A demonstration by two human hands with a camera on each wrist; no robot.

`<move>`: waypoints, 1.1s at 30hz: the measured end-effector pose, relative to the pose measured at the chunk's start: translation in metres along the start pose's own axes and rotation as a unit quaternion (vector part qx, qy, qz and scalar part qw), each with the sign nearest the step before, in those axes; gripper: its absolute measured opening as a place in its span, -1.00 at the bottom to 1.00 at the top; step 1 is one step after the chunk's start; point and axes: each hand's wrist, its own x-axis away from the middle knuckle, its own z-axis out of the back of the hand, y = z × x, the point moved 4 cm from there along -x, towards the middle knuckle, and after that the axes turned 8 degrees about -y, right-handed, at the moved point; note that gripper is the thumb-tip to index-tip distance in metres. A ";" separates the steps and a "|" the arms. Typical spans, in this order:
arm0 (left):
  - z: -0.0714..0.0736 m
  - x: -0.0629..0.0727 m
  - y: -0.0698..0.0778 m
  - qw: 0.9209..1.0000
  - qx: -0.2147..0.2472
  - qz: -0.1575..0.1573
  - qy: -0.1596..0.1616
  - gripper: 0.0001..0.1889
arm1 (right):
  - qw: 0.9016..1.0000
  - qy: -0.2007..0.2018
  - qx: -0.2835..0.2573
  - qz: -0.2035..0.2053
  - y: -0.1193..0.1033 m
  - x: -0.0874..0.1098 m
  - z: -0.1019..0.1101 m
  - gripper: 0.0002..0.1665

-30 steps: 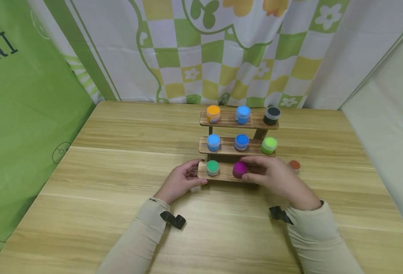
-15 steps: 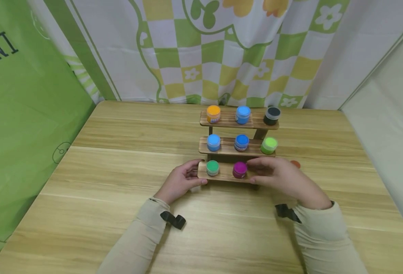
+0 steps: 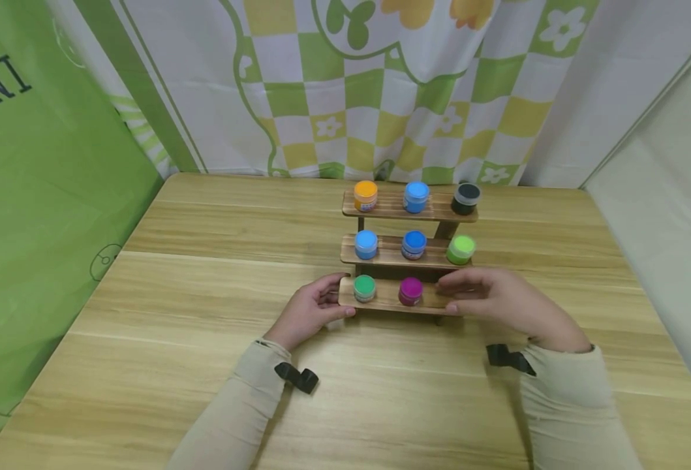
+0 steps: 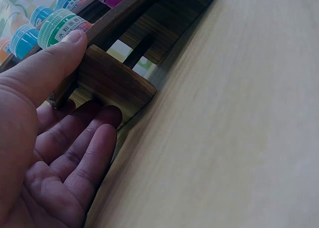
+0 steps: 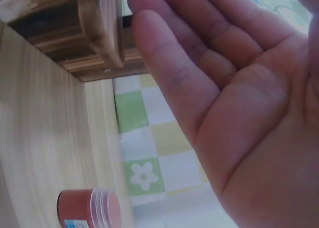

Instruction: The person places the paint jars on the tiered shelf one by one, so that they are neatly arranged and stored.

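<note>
A three-tier wooden display rack (image 3: 387, 301) stands on the table with small paint jars on its steps. My left hand (image 3: 307, 312) holds the left end of its lowest step, thumb at the front and fingers behind. A green paint jar (image 3: 365, 288) and a purple paint jar (image 3: 411, 292) sit on that step. My right hand (image 3: 506, 303) is at the step's right end with nothing between thumb and fingers, apart from the purple jar. In the right wrist view a reddish-brown paint jar (image 5: 82, 208) stands on the table; in the head view the hand hides it.
Above are light blue (image 3: 366, 244), dark blue (image 3: 414, 244) and lime green (image 3: 461, 249) jars on the middle step. Orange (image 3: 365, 196), blue (image 3: 416, 196) and black (image 3: 466, 198) ones top the rack. A patterned curtain (image 3: 345, 98) hangs behind the table (image 3: 204, 261).
My right hand has let go of the purple jar and moved right along the lowest step, covering the reddish-brown jar in the head view. My left hand stays put.
</note>
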 end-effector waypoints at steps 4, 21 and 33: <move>0.000 0.000 0.000 1.000 0.001 -0.001 0.001 -0.24 | 1.000 0.004 0.014 -0.014 0.005 0.002 0.004 -0.55; 0.000 0.001 0.000 1.000 0.005 0.001 0.001 -0.24 | 0.999 0.017 -0.036 -0.024 0.030 0.015 0.021 -0.47; 0.000 0.000 0.000 1.000 0.006 -0.004 -0.001 -0.24 | 0.989 0.098 -0.087 -0.062 0.048 0.021 0.035 -0.45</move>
